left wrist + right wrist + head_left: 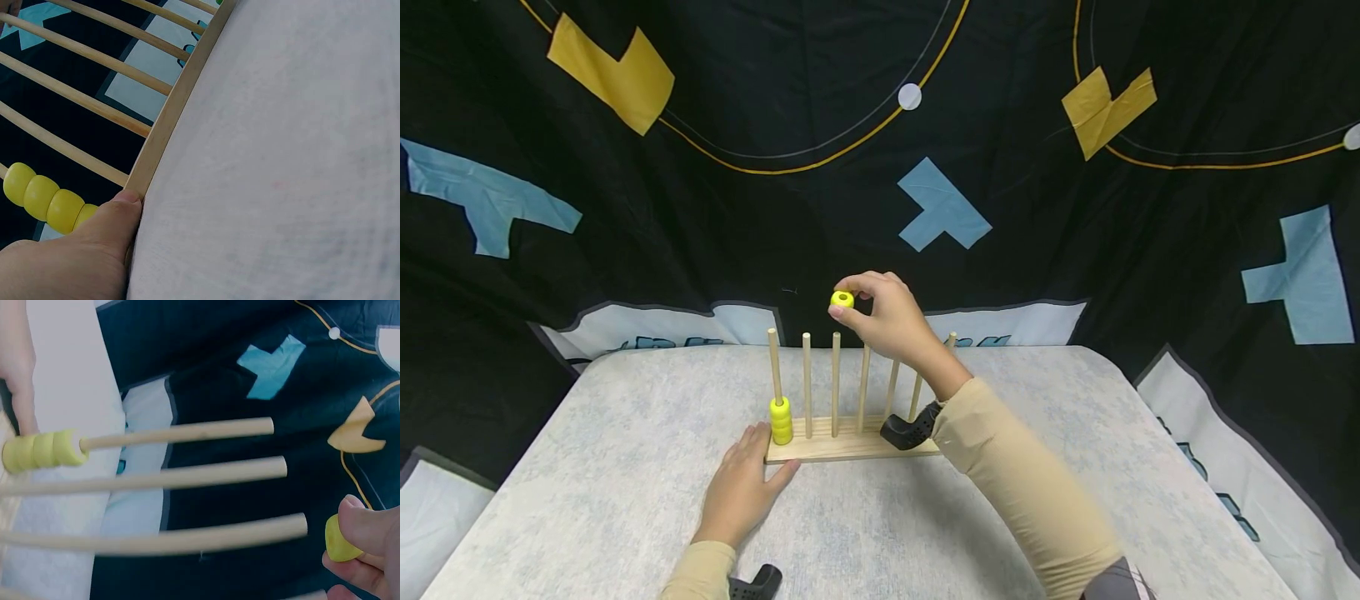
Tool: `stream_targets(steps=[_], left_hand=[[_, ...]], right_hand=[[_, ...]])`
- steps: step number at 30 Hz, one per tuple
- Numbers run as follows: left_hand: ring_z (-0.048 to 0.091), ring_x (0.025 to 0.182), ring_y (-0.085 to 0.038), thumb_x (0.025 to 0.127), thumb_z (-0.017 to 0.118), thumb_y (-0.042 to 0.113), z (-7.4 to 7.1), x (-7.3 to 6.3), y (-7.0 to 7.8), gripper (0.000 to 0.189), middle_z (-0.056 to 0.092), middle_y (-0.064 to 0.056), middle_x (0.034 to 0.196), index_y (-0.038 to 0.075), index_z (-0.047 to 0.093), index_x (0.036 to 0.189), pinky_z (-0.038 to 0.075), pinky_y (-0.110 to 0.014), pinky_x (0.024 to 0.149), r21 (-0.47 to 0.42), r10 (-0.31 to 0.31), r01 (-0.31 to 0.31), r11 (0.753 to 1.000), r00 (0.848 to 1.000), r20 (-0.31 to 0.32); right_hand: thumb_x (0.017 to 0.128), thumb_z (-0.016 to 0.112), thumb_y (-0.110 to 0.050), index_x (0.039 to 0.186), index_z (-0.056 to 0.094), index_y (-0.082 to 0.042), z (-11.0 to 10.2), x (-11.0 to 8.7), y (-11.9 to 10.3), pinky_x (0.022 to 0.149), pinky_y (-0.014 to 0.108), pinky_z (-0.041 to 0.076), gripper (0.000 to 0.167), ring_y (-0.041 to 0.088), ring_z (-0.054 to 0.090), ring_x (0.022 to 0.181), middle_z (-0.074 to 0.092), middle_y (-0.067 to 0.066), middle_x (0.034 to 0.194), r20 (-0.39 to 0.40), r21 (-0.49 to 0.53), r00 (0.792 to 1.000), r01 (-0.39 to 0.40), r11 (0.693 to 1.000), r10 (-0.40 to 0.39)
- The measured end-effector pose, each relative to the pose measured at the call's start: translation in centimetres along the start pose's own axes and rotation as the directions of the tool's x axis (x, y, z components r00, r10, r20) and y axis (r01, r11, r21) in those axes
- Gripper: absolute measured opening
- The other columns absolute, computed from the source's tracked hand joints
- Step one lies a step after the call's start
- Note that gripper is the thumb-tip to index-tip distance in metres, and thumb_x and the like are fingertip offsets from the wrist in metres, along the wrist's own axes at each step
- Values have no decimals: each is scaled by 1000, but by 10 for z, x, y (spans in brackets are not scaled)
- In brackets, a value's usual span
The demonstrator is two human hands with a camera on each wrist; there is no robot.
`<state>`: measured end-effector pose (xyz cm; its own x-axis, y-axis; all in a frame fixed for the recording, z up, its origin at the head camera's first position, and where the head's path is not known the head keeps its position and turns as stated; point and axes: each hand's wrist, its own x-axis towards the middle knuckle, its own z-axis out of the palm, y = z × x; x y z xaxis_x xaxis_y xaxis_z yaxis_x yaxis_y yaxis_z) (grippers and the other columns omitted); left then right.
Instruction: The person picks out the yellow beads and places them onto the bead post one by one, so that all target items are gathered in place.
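A wooden bead rack [850,446] stands on the table, with several upright pegs along its base. Yellow beads [781,421] are stacked on the leftmost peg. My left hand [741,483] rests at the rack's left end, fingers fairly straight along the side and thumb [119,215] against the base's front corner. Above the pegs, my right hand [883,317] pinches one yellow bead [842,298] between thumb and fingers, its hole visible from above. In the right wrist view that bead [340,540] is beyond the peg tips, apart from them.
The pale table [625,467] extends around the rack. A dark cloth [737,233] with blue and gold tape patches hangs behind. The right forearm and a black wrist device [910,429] cover the rack's right end. A bit of green [219,2] shows at the rack's far end.
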<state>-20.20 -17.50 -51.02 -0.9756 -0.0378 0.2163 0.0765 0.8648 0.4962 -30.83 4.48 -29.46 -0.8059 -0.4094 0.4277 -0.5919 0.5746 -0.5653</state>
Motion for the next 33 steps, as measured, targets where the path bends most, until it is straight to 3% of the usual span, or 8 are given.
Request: stream_targets(steps=[14,24,33], left_hand=[[35,145,-43,92,66,49,-1,0,1,82,41,-23,154,-1,38,150,31,-62,117,5,-18,18,1000,1000,1],[35,145,-44,92,67,48,-2,0,1,82,41,-25,153,-4,38,149,31,-62,117,5,-10,10,1000,1000,1],[34,146,-43,92,67,48,0,1,0,82,41,-25,154,-2,38,150,30,-62,118,9,-16,16,1000,1000,9]], right_hand=[[86,78,-37,120,72,-20,34,5,-29,85,25,51,37,11,53,110,70,-8,113,50,10,997,59,998,-59],[89,74,-41,127,68,-24,46,3,-42,91,28,48,42,10,53,112,70,-10,120,87,-37,991,107,994,-103],[90,73,-41,129,67,-26,49,2,-43,91,30,48,43,9,53,113,71,-11,121,135,-60,989,76,995,-67]])
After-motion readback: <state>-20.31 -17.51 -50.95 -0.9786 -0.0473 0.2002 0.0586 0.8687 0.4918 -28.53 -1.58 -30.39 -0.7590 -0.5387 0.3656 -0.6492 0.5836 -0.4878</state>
